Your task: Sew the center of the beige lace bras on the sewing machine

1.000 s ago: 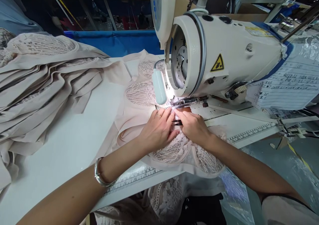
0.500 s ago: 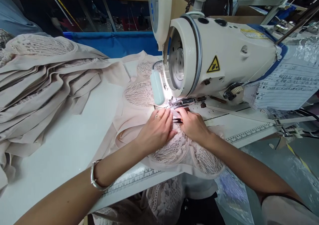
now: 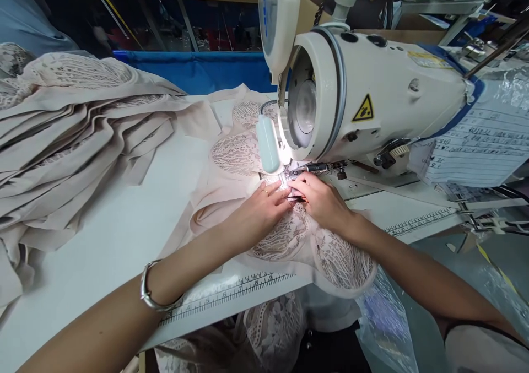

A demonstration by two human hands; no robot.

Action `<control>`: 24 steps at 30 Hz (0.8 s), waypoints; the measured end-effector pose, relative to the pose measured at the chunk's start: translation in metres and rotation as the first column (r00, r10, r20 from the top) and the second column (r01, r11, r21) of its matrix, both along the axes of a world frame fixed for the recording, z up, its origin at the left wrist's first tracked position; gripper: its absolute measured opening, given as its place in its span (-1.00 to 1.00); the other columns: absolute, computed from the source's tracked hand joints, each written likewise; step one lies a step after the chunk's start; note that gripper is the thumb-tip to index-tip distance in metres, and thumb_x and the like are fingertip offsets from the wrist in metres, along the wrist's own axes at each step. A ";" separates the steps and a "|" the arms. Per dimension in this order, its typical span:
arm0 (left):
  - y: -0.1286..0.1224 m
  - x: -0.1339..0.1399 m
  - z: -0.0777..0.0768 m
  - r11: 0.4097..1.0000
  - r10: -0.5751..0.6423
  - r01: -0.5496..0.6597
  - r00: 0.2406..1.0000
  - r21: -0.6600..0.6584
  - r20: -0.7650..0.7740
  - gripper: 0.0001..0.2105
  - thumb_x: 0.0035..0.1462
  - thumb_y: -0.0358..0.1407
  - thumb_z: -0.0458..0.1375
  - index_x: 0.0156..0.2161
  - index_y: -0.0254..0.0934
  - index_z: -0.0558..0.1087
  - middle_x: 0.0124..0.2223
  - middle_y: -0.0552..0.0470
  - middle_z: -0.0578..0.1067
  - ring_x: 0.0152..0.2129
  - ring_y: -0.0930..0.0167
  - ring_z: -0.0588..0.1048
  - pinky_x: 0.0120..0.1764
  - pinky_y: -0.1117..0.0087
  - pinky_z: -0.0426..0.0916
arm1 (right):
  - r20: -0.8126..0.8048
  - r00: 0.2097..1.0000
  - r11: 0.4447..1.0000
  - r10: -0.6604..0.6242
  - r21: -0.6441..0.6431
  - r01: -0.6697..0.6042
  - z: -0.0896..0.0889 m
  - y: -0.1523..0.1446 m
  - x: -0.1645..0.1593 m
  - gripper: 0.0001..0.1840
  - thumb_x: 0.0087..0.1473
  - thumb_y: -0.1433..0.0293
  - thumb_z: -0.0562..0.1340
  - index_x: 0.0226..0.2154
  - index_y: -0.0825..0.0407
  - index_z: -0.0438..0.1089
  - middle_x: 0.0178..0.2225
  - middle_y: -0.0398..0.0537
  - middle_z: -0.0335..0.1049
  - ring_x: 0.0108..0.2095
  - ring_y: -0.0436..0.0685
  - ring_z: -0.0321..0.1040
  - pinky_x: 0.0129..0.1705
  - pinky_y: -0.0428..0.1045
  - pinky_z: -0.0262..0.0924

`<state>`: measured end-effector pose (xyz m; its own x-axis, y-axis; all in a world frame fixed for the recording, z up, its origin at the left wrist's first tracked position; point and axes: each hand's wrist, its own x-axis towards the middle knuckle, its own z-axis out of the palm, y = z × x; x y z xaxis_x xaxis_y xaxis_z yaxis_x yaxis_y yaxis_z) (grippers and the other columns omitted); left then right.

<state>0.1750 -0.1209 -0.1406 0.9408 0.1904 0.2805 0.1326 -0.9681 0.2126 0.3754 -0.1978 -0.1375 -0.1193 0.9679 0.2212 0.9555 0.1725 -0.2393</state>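
A pale pink lace bra (image 3: 281,241) lies under the needle area of a white sewing machine (image 3: 355,86), its cups spread toward the table's front edge. My left hand (image 3: 264,210), with a ring and bracelet, rests on the fabric just in front of the presser foot, fingers stretched out flat. Close beside it, my right hand (image 3: 324,202) is closed around small thread snips (image 3: 296,199), whose dark blades point left. Its thumb and forefinger also touch the fabric by the foot. The snips' handles are hidden in the palm. A small lamp (image 3: 268,144) lights the spot.
A heap of similar pale pink pieces (image 3: 82,125) covers the table's left side. Printed rulers (image 3: 235,293) run along the front edge. A handwritten sheet (image 3: 475,136) hangs at the machine's right. Behind stands a blue cloth-sided trough (image 3: 198,70); a person's blue clothing (image 3: 37,15) shows far left.
My left hand's fingers have flattened and spread on the fabric, and its thumb is less visible. My right hand's fingertips have shifted slightly toward the presser foot. The whole view has swung a little.
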 end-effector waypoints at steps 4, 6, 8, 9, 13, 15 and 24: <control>0.018 -0.001 0.001 0.995 -0.055 0.063 0.993 -0.076 0.103 -0.65 0.33 -0.56 -0.07 0.03 -0.28 0.50 0.19 -0.13 0.49 0.16 0.22 0.39 0.14 0.03 0.37 | 0.009 1.000 1.000 -0.005 -0.004 0.005 0.002 0.013 -0.003 -0.71 0.19 0.61 0.08 -0.18 0.07 0.46 -0.17 0.05 0.51 -0.24 0.14 0.40 -0.21 -0.02 0.24; 0.023 -0.001 0.005 0.993 -0.053 0.063 0.994 -0.101 0.098 -0.61 0.34 -0.55 -0.11 0.03 -0.28 0.51 0.17 -0.11 0.51 0.13 0.25 0.42 0.13 0.07 0.38 | 0.013 1.000 1.000 -0.002 -0.005 0.002 0.005 0.017 -0.003 -0.73 0.17 0.61 0.09 -0.25 0.06 0.46 -0.23 0.02 0.51 -0.29 0.12 0.39 -0.25 -0.02 0.21; 0.023 -0.002 0.009 0.994 -0.033 0.038 0.998 -0.099 0.046 -0.64 0.35 -0.49 -0.11 0.01 -0.28 0.52 0.11 -0.12 0.53 0.09 0.23 0.44 0.10 0.07 0.39 | 0.009 1.000 1.000 -0.001 -0.003 0.001 0.010 0.014 -0.002 -0.74 0.16 0.61 0.10 -0.28 0.05 0.47 -0.24 -0.01 0.51 -0.32 0.11 0.37 -0.28 -0.03 0.18; 0.021 -0.002 0.011 0.996 -0.018 0.020 1.000 -0.082 0.016 -0.68 0.36 -0.42 -0.08 0.00 -0.30 0.52 0.09 -0.15 0.53 0.09 0.20 0.43 0.09 0.04 0.39 | 0.008 1.000 1.000 -0.013 0.004 0.013 0.013 0.010 -0.002 -0.76 0.17 0.60 0.12 -0.29 0.04 0.47 -0.23 -0.03 0.51 -0.32 0.10 0.36 -0.30 -0.03 0.16; 0.006 0.000 0.015 0.997 0.034 -0.032 0.999 0.075 -0.036 -0.72 0.35 -0.24 0.05 -0.07 -0.39 0.52 0.06 -0.28 0.52 0.06 0.06 0.42 0.05 -0.02 0.35 | 0.038 0.991 0.992 -0.125 0.030 0.124 0.020 -0.030 -0.005 -0.87 0.28 0.37 0.20 -0.30 0.01 0.43 -0.24 -0.06 0.43 -0.36 0.08 0.33 -0.42 -0.05 0.06; -0.003 0.002 0.015 0.991 0.015 -0.007 0.998 0.135 -0.055 -0.75 0.36 -0.32 0.02 -0.07 -0.38 0.51 0.05 -0.28 0.52 0.01 0.11 0.46 0.01 0.04 0.36 | 0.056 0.987 0.988 -0.152 0.015 0.151 0.017 -0.054 -0.010 -0.73 0.32 0.19 0.18 -0.31 0.02 0.39 -0.27 -0.06 0.39 -0.44 0.05 0.28 -0.48 -0.06 0.01; -0.006 0.001 0.009 0.977 -0.078 0.075 0.997 0.199 0.011 -0.72 0.42 -0.34 -0.03 -0.02 -0.42 0.51 0.04 -0.22 0.58 -0.01 0.19 0.52 0.12 0.09 0.33 | 0.077 0.996 0.986 -0.038 0.164 0.025 -0.004 -0.062 0.012 -0.71 0.34 0.30 0.12 -0.40 0.03 0.38 -0.59 -0.16 0.39 -0.56 0.04 0.27 -0.47 -0.04 -0.03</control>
